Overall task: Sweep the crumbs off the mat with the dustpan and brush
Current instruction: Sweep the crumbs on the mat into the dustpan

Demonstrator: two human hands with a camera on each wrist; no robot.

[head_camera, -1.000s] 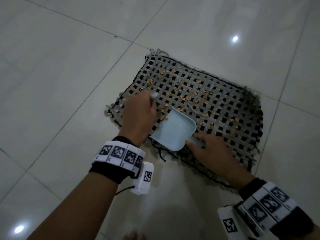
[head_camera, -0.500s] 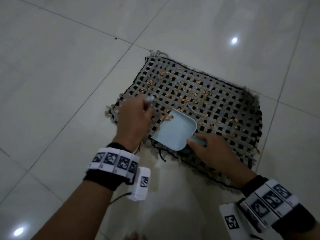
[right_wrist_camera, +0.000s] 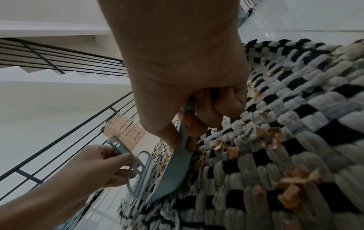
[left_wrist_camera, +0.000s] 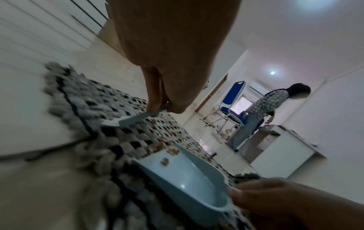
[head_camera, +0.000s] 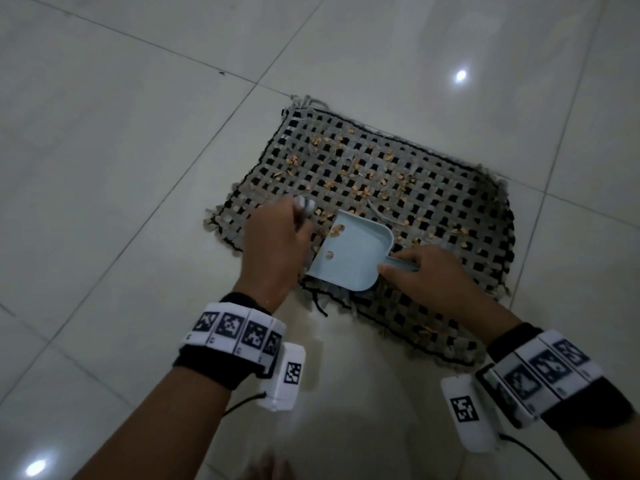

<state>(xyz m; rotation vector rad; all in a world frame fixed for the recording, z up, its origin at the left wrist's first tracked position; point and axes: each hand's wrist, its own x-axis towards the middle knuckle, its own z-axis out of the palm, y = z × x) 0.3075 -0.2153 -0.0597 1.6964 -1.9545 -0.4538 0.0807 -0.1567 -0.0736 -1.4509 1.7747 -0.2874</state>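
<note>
my left hand (head_camera: 273, 251) grips the brush (right_wrist_camera: 138, 169), my right hand (head_camera: 429, 275) pinches the dustpan (head_camera: 349, 258) handle. the pan sits at the mat's (head_camera: 450, 209) 6 o'clock edge (few crumbs (head_camera: 363, 192) inside yet). i'd keep the lip pressed flat and drag short strokes from 12 o'clock.

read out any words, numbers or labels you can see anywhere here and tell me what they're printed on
"QUANTITY 100": on the upper cardboard box by the railing, right wrist view.
Lower cardboard box: print too blurred to read.
Wristbands: square coded markers only, no words.
Dustpan: no text.
</note>
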